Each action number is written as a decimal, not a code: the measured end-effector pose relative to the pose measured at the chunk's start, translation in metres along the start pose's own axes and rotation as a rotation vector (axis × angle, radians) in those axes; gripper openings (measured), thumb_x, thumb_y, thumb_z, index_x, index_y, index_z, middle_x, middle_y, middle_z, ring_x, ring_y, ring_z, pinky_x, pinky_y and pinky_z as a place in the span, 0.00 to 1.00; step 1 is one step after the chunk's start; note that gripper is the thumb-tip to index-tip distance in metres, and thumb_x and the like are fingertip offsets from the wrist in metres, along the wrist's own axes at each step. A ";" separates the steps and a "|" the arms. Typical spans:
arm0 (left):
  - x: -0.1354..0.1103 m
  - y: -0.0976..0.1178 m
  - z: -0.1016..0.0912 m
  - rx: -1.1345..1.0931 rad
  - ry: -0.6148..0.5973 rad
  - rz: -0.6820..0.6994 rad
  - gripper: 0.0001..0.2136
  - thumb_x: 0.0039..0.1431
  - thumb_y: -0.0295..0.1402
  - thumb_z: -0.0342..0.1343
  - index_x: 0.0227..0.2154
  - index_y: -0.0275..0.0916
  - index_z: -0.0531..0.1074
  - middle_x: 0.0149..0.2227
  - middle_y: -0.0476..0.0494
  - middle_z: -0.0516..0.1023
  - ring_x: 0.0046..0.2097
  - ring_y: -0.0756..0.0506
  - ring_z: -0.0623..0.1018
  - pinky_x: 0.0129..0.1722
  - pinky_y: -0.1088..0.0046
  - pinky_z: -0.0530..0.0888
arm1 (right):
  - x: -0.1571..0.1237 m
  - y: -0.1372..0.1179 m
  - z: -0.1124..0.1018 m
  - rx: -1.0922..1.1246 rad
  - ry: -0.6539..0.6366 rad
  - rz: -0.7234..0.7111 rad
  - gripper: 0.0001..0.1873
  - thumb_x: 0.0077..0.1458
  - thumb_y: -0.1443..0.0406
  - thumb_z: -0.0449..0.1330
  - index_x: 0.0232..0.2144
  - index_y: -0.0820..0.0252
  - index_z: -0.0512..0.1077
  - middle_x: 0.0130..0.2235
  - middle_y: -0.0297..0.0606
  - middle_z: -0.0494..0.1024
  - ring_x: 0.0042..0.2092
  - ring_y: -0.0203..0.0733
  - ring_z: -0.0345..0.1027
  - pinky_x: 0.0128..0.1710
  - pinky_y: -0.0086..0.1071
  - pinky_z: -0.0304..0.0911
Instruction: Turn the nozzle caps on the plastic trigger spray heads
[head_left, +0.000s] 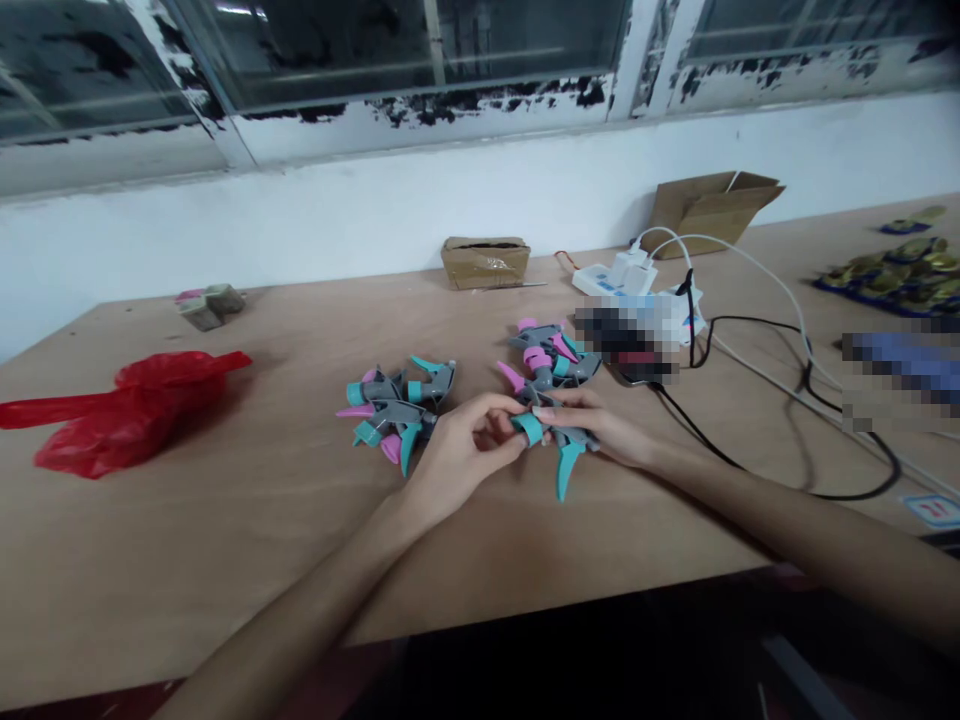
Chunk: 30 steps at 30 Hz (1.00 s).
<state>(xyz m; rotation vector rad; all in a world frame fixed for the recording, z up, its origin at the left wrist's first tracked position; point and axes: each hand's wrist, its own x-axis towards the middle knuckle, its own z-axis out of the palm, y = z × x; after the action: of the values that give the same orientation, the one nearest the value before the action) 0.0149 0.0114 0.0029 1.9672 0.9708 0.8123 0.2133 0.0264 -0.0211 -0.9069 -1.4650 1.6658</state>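
Find a red bag (139,415) well left of the left hand (461,445), then a heap of spray heads (401,412) just beside that hand. Next, see left fingertips pinching the teal collar (528,429) of the held spray head (566,442), right hand (604,425) gripping its grey body. Note long axis roughly crosswise between both hands, equally near; more spray heads (537,359) just beyond.

The worktop (262,560) carries trigger sprayer heads (397,412) in front of a small cardboard box (486,266). Left of the box lies a red plastic bag (127,415); right, a power strip (595,281).
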 end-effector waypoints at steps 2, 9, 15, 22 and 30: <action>0.001 0.001 -0.003 0.107 -0.010 0.046 0.08 0.54 0.30 0.56 0.38 0.41 0.68 0.30 0.51 0.69 0.32 0.51 0.71 0.31 0.76 0.70 | -0.001 -0.003 0.000 -0.032 -0.017 -0.007 0.12 0.48 0.58 0.61 0.27 0.62 0.71 0.25 0.32 0.71 0.27 0.29 0.62 0.26 0.24 0.56; 0.000 -0.002 0.000 0.415 0.027 0.204 0.07 0.53 0.26 0.54 0.36 0.39 0.67 0.28 0.53 0.64 0.27 0.53 0.67 0.28 0.77 0.68 | -0.004 -0.002 0.002 -0.216 -0.004 -0.109 0.11 0.51 0.59 0.59 0.27 0.62 0.69 0.25 0.31 0.72 0.30 0.32 0.64 0.31 0.27 0.57; -0.004 -0.005 0.005 0.620 0.103 0.296 0.10 0.53 0.28 0.52 0.40 0.39 0.67 0.27 0.52 0.64 0.27 0.52 0.68 0.25 0.77 0.68 | -0.003 0.001 0.007 -0.131 -0.029 -0.141 0.12 0.57 0.58 0.54 0.29 0.61 0.67 0.25 0.31 0.73 0.31 0.33 0.67 0.34 0.28 0.57; -0.007 -0.003 0.007 0.676 0.162 0.326 0.10 0.52 0.26 0.50 0.38 0.37 0.68 0.25 0.52 0.62 0.24 0.53 0.67 0.22 0.78 0.66 | -0.008 0.000 0.013 -0.093 -0.040 -0.088 0.13 0.57 0.56 0.53 0.33 0.61 0.65 0.28 0.33 0.74 0.33 0.35 0.68 0.35 0.31 0.59; -0.005 0.011 0.003 0.238 0.122 0.163 0.08 0.54 0.28 0.54 0.38 0.41 0.69 0.36 0.48 0.64 0.33 0.53 0.70 0.27 0.79 0.70 | -0.012 0.001 0.013 -0.213 0.019 -0.182 0.13 0.58 0.56 0.50 0.31 0.59 0.65 0.31 0.32 0.69 0.35 0.35 0.63 0.37 0.30 0.58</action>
<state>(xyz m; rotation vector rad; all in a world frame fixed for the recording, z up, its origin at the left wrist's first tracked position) 0.0184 0.0020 0.0103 2.2452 1.0267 0.9539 0.2078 0.0102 -0.0206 -0.8707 -1.6826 1.3847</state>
